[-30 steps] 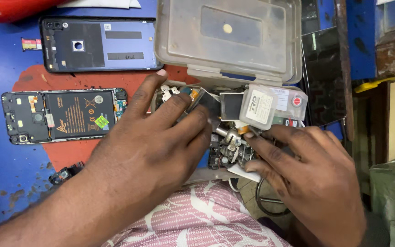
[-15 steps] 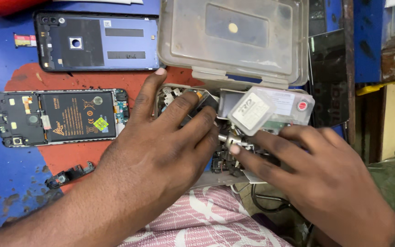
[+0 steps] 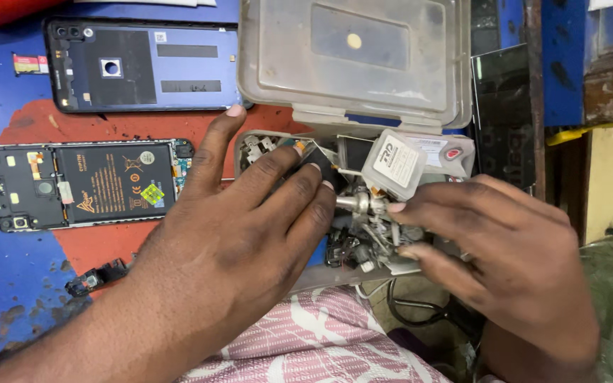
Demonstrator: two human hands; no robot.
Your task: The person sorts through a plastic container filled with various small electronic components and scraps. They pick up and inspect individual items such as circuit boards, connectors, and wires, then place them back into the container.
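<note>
My left hand (image 3: 228,234) lies flat over an open clear plastic parts box (image 3: 244,150), fingers spread and resting on the small parts inside. My right hand (image 3: 505,248) reaches in from the right. Its forefinger touches a small metal cylinder (image 3: 355,204), and its thumb is lower in the tangle of loose parts. Whether it grips anything is unclear. A small clear square case (image 3: 394,164) leans on the pile just above the right fingers. The box's hinged lid (image 3: 352,60) stands open behind.
An opened phone with its battery showing (image 3: 79,186) lies left of the box on a red mat (image 3: 108,248). Above it lie a blue back cover (image 3: 143,65) and a small card (image 3: 30,64). A black part (image 3: 97,275) lies near my wrist, and a dark glass panel (image 3: 505,120) sits at right.
Both hands stay in the parts box. My right fingers have shifted slightly among the parts, and the clear square case has tilted a little.
</note>
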